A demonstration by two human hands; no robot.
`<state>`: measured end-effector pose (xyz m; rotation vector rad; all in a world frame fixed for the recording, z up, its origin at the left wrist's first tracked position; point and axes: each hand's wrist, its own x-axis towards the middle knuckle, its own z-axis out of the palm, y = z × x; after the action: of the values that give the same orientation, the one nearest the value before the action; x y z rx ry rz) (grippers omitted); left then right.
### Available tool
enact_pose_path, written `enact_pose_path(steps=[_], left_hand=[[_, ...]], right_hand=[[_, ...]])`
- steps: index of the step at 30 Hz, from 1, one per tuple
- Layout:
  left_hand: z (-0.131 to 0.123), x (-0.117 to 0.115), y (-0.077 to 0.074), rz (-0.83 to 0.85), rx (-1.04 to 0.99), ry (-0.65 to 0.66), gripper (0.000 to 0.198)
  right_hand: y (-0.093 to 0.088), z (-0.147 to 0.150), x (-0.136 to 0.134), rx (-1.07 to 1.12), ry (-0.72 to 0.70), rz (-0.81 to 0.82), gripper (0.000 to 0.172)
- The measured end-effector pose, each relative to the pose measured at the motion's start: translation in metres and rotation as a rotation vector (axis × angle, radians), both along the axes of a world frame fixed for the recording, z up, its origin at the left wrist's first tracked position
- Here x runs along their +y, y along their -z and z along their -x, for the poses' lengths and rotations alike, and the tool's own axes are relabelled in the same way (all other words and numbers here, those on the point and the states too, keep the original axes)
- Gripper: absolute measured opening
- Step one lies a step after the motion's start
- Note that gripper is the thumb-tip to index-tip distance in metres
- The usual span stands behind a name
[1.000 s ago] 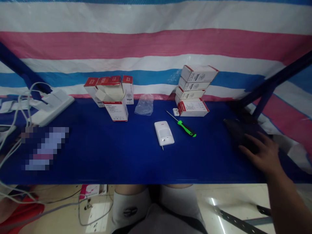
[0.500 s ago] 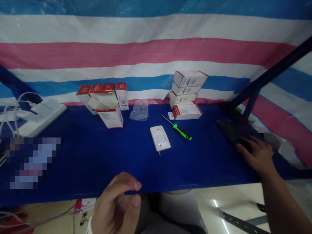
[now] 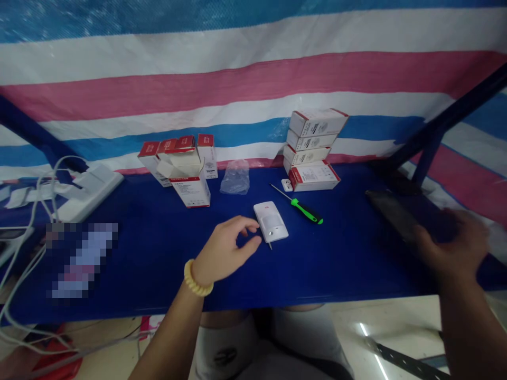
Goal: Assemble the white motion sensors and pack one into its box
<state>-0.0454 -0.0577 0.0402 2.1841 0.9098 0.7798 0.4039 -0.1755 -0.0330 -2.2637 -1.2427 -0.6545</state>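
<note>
My left hand (image 3: pixel 232 245), a yellow coiled band at its wrist, hovers at the left side of a white motion detector (image 3: pixel 271 221). Its fingers are bent and stand apart from the thumb, with nothing between them; whether a fingertip touches the detector I cannot tell. The detector lies face up with a short thin metal tip at its near end. Just right of it rests a green and black screwdriver (image 3: pixel 306 211). Far right, my right hand (image 3: pixel 455 248) is blurred, thumb and fingers apart, over the table beside a dark flat object (image 3: pixel 390 211).
An opened detector box (image 3: pixel 192 191) stands before several red and white boxes. A clear plastic bag (image 3: pixel 235 178) and a small white part (image 3: pixel 287 185) lie near stacked boxes (image 3: pixel 317 140). On the left are a power strip (image 3: pixel 89 192), cables and a pixelated patch. Blue frame bars flank the table.
My left hand has moved forward from the table's front edge to the detector. The right hand has shifted right, off the dark flat object. The view has turned slightly left.
</note>
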Motion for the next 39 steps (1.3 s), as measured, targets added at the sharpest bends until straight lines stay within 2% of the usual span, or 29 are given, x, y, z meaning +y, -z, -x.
enact_pose_path(steps=[3,5,7,9,11,12,14,18,20,22,24,26,30,35,39], left_hand=[[-0.011,0.028,0.002,0.001,-0.059,0.021,0.014],[-0.020,0.045,0.007,-0.064,-0.027,0.047,0.019],[-0.030,0.059,0.016,-0.129,0.008,0.038,0.027],[-0.037,0.069,0.028,-0.150,0.000,0.015,0.038],[-0.042,0.073,0.041,-0.164,-0.016,-0.017,0.046],[-0.043,0.074,0.047,-0.169,-0.014,-0.031,0.050],[-0.041,0.071,0.055,-0.163,0.023,-0.016,0.063],[-0.036,0.059,0.059,-0.093,0.235,0.039,0.105],[-0.037,0.052,0.059,-0.062,0.343,0.071,0.128],[-0.040,0.048,0.060,-0.049,0.412,0.093,0.140],[-0.044,0.046,0.060,-0.060,0.447,0.091,0.140],[-0.047,0.046,0.059,-0.085,0.460,0.080,0.131],[-0.047,0.048,0.056,-0.112,0.450,0.047,0.113],[-0.047,0.051,0.058,-0.164,0.369,0.005,0.113],[-0.045,0.055,0.063,-0.146,0.354,-0.010,0.113]], right_hand=[[-0.020,0.030,0.021,0.016,-0.075,-0.156,0.064],[-0.033,0.056,0.042,0.085,-0.186,-0.250,0.052],[-0.045,0.087,0.067,0.173,-0.417,-0.329,0.039],[-0.054,0.122,0.095,0.228,-0.726,-0.197,0.027],[-0.059,0.155,0.121,0.254,-0.992,-0.044,0.022],[-0.059,0.168,0.132,0.261,-1.087,0.042,0.022],[-0.055,0.189,0.151,0.254,-1.185,0.113,0.023],[-0.031,0.206,0.165,0.220,-1.204,0.085,0.022],[-0.020,0.208,0.162,0.230,-1.168,0.090,0.022],[-0.015,0.210,0.155,0.259,-1.095,0.135,0.025],[-0.015,0.213,0.150,0.304,-1.015,0.205,0.028],[-0.017,0.216,0.148,0.354,-0.987,0.271,0.031],[-0.016,0.217,0.151,0.429,-1.044,0.303,0.034],[-0.011,0.218,0.152,0.467,-1.042,0.314,0.046],[-0.030,0.213,0.146,0.389,-0.977,0.325,0.044]])
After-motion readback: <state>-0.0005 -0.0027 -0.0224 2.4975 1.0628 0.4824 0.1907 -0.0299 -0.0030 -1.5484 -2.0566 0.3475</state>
